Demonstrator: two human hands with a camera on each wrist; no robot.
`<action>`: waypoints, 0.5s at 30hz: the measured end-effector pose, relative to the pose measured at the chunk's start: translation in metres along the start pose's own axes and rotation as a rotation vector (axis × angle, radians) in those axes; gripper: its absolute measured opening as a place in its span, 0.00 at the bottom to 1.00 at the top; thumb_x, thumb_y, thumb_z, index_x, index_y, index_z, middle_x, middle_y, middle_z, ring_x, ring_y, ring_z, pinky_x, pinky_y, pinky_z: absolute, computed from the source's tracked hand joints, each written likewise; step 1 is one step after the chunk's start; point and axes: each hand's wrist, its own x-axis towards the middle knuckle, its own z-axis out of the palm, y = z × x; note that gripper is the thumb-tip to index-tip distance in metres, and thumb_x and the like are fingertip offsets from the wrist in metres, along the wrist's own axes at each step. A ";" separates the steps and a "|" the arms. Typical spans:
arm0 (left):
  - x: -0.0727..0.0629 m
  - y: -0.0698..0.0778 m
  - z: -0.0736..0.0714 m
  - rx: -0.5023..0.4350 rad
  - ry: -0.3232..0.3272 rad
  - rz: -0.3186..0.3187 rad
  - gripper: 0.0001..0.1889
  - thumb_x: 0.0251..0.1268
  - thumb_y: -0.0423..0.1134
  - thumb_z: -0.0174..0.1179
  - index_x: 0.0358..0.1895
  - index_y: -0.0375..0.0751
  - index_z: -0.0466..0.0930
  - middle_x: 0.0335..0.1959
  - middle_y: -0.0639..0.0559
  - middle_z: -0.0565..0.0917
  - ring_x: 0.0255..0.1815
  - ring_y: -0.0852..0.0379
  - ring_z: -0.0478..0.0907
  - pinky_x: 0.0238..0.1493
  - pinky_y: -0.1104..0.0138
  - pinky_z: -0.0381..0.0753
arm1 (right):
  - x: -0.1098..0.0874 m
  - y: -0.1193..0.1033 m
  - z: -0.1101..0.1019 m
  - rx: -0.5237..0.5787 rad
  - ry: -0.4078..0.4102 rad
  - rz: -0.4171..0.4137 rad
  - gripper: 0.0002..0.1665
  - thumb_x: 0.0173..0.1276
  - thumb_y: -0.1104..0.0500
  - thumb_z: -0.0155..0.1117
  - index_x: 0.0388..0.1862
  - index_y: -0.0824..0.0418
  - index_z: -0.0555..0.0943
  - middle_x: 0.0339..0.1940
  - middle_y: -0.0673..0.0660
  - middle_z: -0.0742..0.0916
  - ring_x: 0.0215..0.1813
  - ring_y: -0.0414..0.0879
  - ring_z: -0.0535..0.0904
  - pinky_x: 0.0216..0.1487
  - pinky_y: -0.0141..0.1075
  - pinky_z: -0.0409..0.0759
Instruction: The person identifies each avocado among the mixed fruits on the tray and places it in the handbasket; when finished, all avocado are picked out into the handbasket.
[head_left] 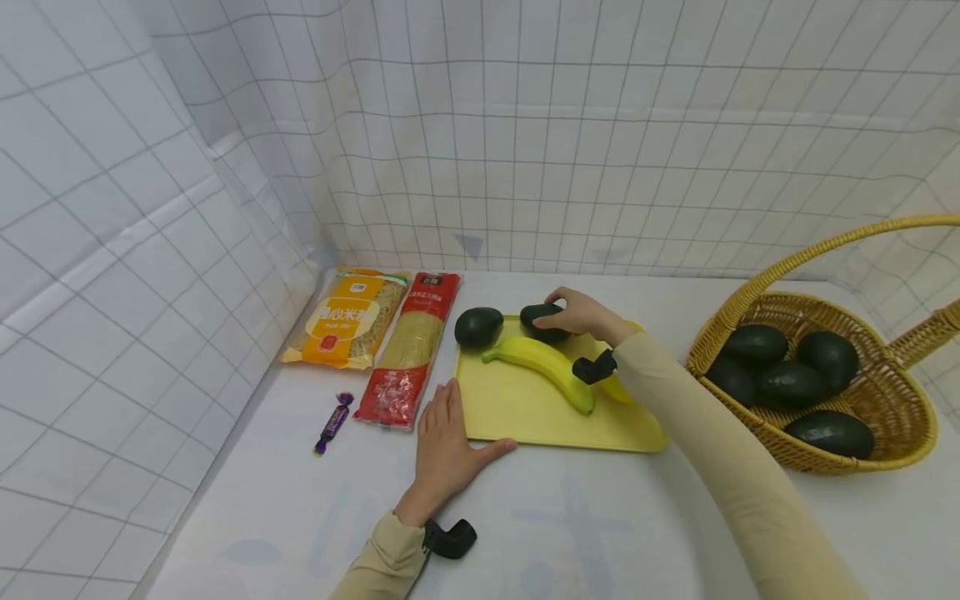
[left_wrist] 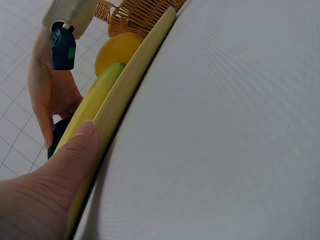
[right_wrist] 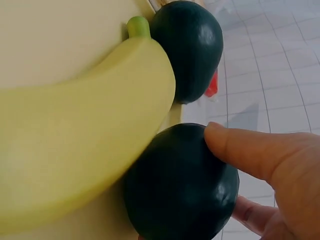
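Note:
My right hand (head_left: 588, 317) grips a dark green avocado (head_left: 540, 323) at the far edge of the yellow tray (head_left: 517, 417). In the right wrist view, the thumb (right_wrist: 245, 150) lies on top of that avocado and fingers curl underneath. Beside it, at the tray's far left corner, sits another avocado (head_left: 478, 327). A yellow banana (head_left: 543, 364) lies diagonally across the tray. Partly behind the right wrist is a rounded yellow fruit (left_wrist: 115, 54). My left hand (head_left: 445, 446) rests at the tray's near left corner, fingers extended along the side and thumb along the front rim.
On the right stands a wicker basket (head_left: 911, 429) with a tall handle, holding several avocados (head_left: 791, 383). Left of the tray lie an orange noodle packet (head_left: 348, 321), a red noodle packet (head_left: 408, 358) and a purple-wrapped candy (head_left: 333, 423). A checked curtain (head_left: 525, 167) hangs behind.

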 end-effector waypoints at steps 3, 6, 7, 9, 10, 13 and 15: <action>0.000 0.000 0.000 0.002 0.004 0.003 0.63 0.42 0.70 0.65 0.72 0.26 0.48 0.70 0.32 0.57 0.71 0.37 0.49 0.67 0.45 0.48 | -0.002 0.005 -0.004 -0.010 0.000 0.013 0.34 0.66 0.47 0.62 0.65 0.61 0.65 0.68 0.66 0.66 0.58 0.59 0.69 0.56 0.52 0.69; 0.000 0.001 0.000 0.001 0.006 0.006 0.63 0.42 0.69 0.66 0.72 0.26 0.48 0.70 0.32 0.57 0.71 0.37 0.49 0.67 0.45 0.48 | -0.003 0.009 -0.007 -0.014 -0.013 0.024 0.35 0.66 0.46 0.62 0.65 0.60 0.64 0.66 0.66 0.67 0.54 0.59 0.70 0.53 0.51 0.71; 0.000 0.001 0.000 0.000 0.006 0.006 0.63 0.42 0.69 0.66 0.72 0.26 0.48 0.70 0.32 0.57 0.71 0.37 0.49 0.67 0.46 0.48 | -0.004 0.010 -0.008 -0.015 -0.018 0.027 0.35 0.66 0.46 0.62 0.65 0.60 0.64 0.65 0.66 0.68 0.53 0.58 0.70 0.52 0.50 0.71; 0.001 0.001 -0.001 0.001 0.009 0.009 0.63 0.42 0.69 0.66 0.72 0.26 0.48 0.70 0.32 0.57 0.71 0.37 0.50 0.67 0.45 0.48 | -0.005 0.013 -0.010 -0.017 -0.030 0.035 0.35 0.66 0.46 0.63 0.65 0.60 0.63 0.63 0.66 0.69 0.52 0.58 0.70 0.52 0.49 0.71; 0.001 0.001 -0.001 0.003 0.007 0.009 0.64 0.42 0.69 0.66 0.72 0.26 0.48 0.70 0.32 0.57 0.71 0.37 0.49 0.67 0.46 0.48 | -0.006 0.014 -0.011 -0.019 -0.036 0.038 0.35 0.66 0.46 0.62 0.64 0.61 0.63 0.62 0.66 0.69 0.51 0.58 0.70 0.52 0.49 0.71; 0.001 0.000 -0.001 0.005 0.005 0.010 0.64 0.42 0.70 0.66 0.72 0.26 0.48 0.70 0.32 0.57 0.71 0.37 0.49 0.67 0.46 0.48 | -0.009 0.017 -0.014 -0.027 -0.041 0.047 0.34 0.66 0.47 0.63 0.63 0.61 0.63 0.61 0.66 0.70 0.51 0.57 0.71 0.52 0.48 0.72; 0.001 0.001 -0.001 0.005 0.002 0.007 0.64 0.42 0.70 0.66 0.72 0.26 0.48 0.70 0.32 0.57 0.71 0.37 0.49 0.67 0.46 0.48 | -0.011 0.019 -0.015 -0.029 -0.034 0.045 0.34 0.66 0.47 0.63 0.63 0.61 0.63 0.60 0.66 0.71 0.50 0.56 0.71 0.51 0.47 0.73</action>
